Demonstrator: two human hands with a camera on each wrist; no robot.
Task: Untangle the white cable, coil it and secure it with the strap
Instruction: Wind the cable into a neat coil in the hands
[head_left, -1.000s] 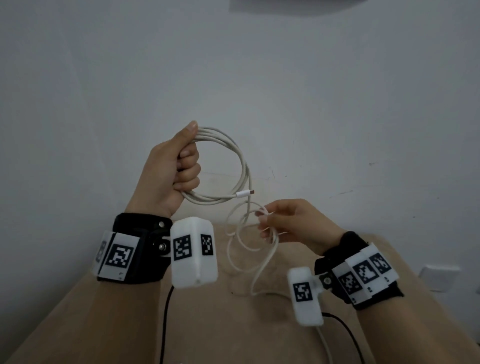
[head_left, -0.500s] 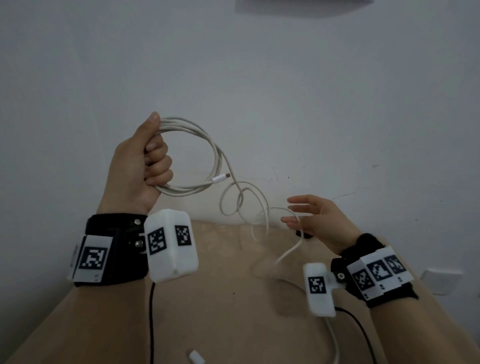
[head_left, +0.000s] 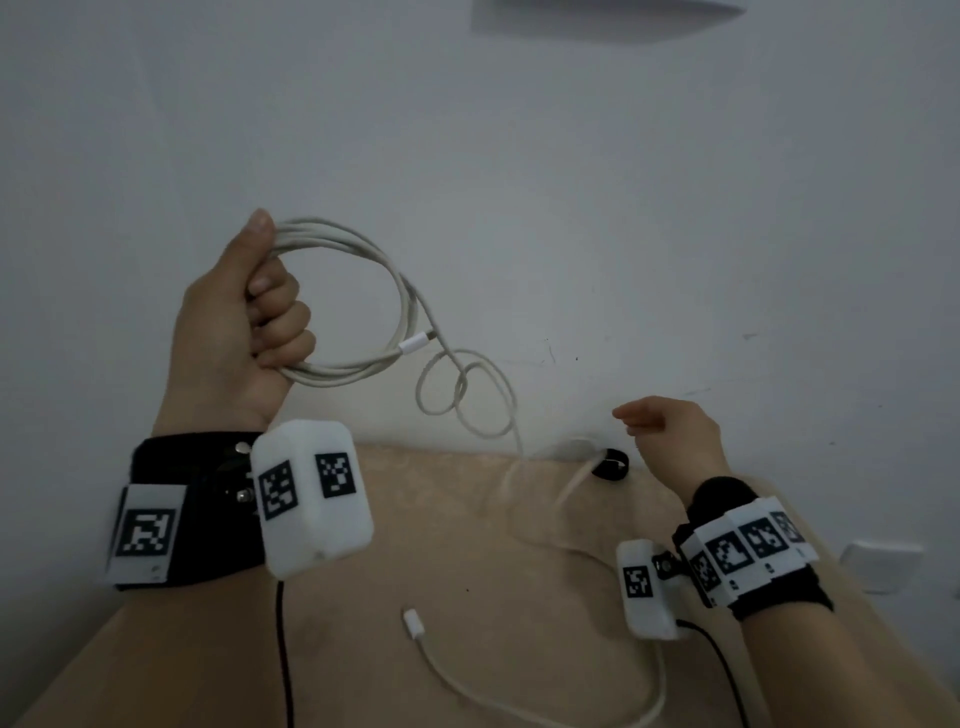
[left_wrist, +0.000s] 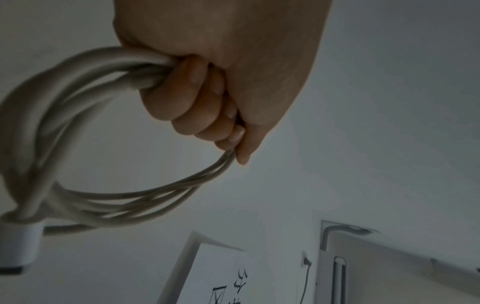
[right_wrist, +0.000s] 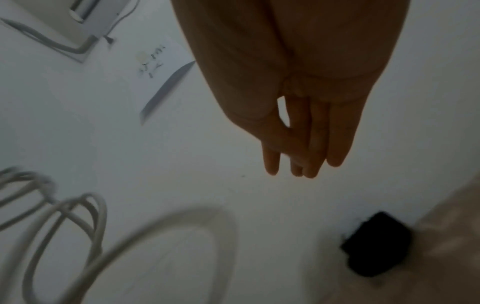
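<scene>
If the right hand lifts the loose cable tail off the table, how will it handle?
Probably floppy: the white cable sags in kinked loops below the coil in the left hand. Likely light, since it hangs freely. The plug end on the table would probably trail and swing.

Both bare forearms wear black wrist bands (head_left: 192, 509) carrying white square-patterned marker tags (head_left: 145, 532), and a white boxy camera housing (head_left: 311, 499) with the same black markers is bolted to each, trailing a thin black cable (head_left: 283, 654).

A beige table (head_left: 363, 649) stands against a scuffed white wall (head_left: 571, 208).
</scene>
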